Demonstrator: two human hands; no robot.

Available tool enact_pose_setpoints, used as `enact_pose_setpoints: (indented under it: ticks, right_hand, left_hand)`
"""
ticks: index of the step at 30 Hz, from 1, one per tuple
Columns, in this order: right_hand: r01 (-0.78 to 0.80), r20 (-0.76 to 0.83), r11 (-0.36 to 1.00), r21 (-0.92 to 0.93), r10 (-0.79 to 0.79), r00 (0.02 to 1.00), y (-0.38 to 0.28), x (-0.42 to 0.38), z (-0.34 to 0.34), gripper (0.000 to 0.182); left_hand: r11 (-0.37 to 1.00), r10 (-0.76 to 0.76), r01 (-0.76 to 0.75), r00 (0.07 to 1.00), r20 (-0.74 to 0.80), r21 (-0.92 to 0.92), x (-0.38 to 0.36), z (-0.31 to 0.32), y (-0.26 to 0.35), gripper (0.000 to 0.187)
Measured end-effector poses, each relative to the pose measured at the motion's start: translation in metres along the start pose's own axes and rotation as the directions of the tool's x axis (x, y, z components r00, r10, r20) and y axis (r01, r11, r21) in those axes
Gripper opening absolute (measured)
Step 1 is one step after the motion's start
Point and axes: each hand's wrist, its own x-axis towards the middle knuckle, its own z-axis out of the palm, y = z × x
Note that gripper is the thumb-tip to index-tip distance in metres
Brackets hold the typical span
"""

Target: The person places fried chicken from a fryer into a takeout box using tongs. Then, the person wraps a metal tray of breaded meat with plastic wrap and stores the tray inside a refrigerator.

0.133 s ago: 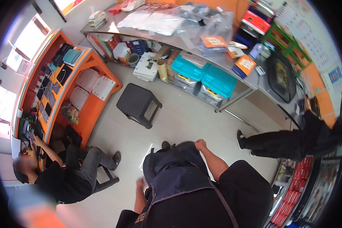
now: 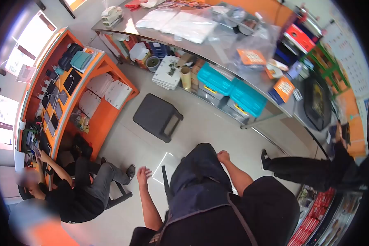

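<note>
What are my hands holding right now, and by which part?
The right hand grips the dark apron at its upper edge. The left hand is open with fingers spread, holding nothing.

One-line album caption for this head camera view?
Right hand grips a dark apron; left hand open beside it.

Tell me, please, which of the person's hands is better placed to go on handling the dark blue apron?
Right, probably. The right hand rests on the dark blue apron at its upper edge, while the left hand is open beside it, touching nothing.
</note>
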Motion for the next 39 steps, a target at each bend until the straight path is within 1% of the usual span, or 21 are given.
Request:
enact_pose_setpoints:
  ticks: [3,5,6,8,10,11,12,13,15,18,23,26,27,28,29,30,31,33,34,36,39]
  right_hand:
    - [0.086,-0.009,0.994,-0.073,-0.087,0.996,-0.067,0.091,-0.013,0.020]
    - [0.177,0.000,0.970,-0.169,-0.180,0.984,-0.128,0.176,-0.010,0.018]
    - [0.218,-0.005,0.969,-0.113,-0.219,0.976,-0.160,0.218,-0.003,0.022]
    - [0.273,0.128,0.886,-0.376,-0.242,0.962,-0.216,0.325,0.030,0.047]
    - [0.410,0.078,0.753,-0.515,-0.435,0.897,-0.280,0.414,0.052,0.058]
    - [0.448,0.050,0.695,-0.562,-0.511,0.858,-0.321,0.452,0.055,0.059]
    - [0.461,0.045,0.711,-0.531,-0.520,0.853,-0.361,0.488,0.058,0.065]
    - [0.491,-0.012,0.636,-0.596,-0.618,0.786,-0.385,0.527,0.072,0.062]
    - [0.406,0.004,0.702,-0.585,-0.499,0.867,-0.421,0.566,0.083,0.057]
    - [0.357,0.145,0.724,-0.591,-0.340,0.929,-0.399,0.614,0.111,0.036]
    - [0.419,0.170,0.634,-0.650,-0.416,0.893,-0.366,0.573,0.100,0.024]
    - [0.552,0.194,0.529,-0.645,-0.585,0.788,-0.345,0.502,0.069,0.025]
    - [0.564,0.213,0.548,-0.618,-0.573,0.791,-0.352,0.461,0.049,0.024]
    - [0.669,0.145,0.551,-0.498,-0.708,0.691,-0.338,0.441,0.045,0.022]
    - [0.751,0.042,0.524,-0.401,-0.809,0.587,-0.315,0.422,0.033,0.020]
    - [0.747,0.161,0.570,-0.341,-0.748,0.644,-0.313,0.379,0.008,0.017]
    - [0.725,0.276,0.623,-0.292,-0.671,0.688,-0.313,0.334,-0.018,0.016]
    - [0.842,0.514,0.361,-0.401,-0.672,0.533,-0.299,0.254,-0.053,0.016]
    - [0.886,0.524,0.342,-0.313,-0.716,0.461,-0.301,0.207,-0.079,0.016]
    - [0.952,0.691,0.204,-0.230,-0.654,0.307,-0.289,0.131,-0.110,0.022]
    - [0.984,0.675,0.074,0.163,-0.736,-0.057,-0.271,0.013,-0.161,0.017]
  left_hand:
    - [0.986,0.160,-0.162,0.987,-0.034,-0.049,0.032,0.052,0.086,0.032]
    - [0.991,0.108,-0.118,0.985,-0.132,-0.069,0.057,0.072,0.087,0.032]
    - [0.999,0.027,-0.033,0.978,-0.206,-0.026,0.062,0.066,0.063,0.032]
    - [0.989,-0.143,0.151,0.916,-0.375,-0.010,0.066,0.051,-0.053,0.029]
    - [0.928,-0.372,0.332,0.861,-0.346,-0.171,-0.011,0.072,-0.112,0.027]
    - [0.785,-0.620,0.564,0.696,-0.363,-0.259,-0.054,0.084,-0.147,0.028]
    - [0.538,-0.832,0.786,0.435,-0.346,-0.305,-0.086,0.111,-0.147,0.029]
    - [0.464,-0.873,0.816,0.355,-0.334,-0.346,-0.130,0.139,-0.156,0.026]
    - [0.330,-0.942,0.838,0.261,-0.210,-0.436,-0.201,0.182,-0.145,0.027]
    - [0.256,-0.965,0.865,0.203,-0.165,-0.431,-0.208,0.252,-0.115,0.028]
    - [0.392,-0.920,0.858,0.369,-0.132,-0.333,-0.204,0.321,-0.094,0.031]
    - [0.658,-0.752,0.751,0.650,-0.110,-0.054,-0.200,0.330,-0.098,0.032]
    - [0.305,-0.941,0.640,0.316,-0.120,-0.705,-0.182,0.323,-0.116,0.032]
    - [0.482,-0.871,0.639,0.419,-0.254,-0.599,-0.166,0.317,-0.117,0.032]
    - [0.712,-0.694,0.646,0.590,-0.414,-0.273,-0.148,0.306,-0.117,0.031]
    - [0.671,-0.741,0.637,0.560,-0.371,-0.379,-0.131,0.295,-0.146,0.030]
    - [0.771,-0.635,0.534,0.684,-0.359,-0.348,-0.110,0.286,-0.119,0.027]
    - [0.911,-0.390,0.296,0.846,-0.363,-0.288,-0.061,0.269,-0.101,0.021]
    - [0.995,0.039,-0.003,0.936,-0.349,0.104,-0.036,0.252,-0.130,0.019]
    - [0.998,0.054,-0.043,0.972,-0.228,0.052,-0.008,0.238,-0.065,0.017]
    - [0.929,0.333,-0.305,0.937,-0.110,0.208,0.009,0.219,0.003,0.019]
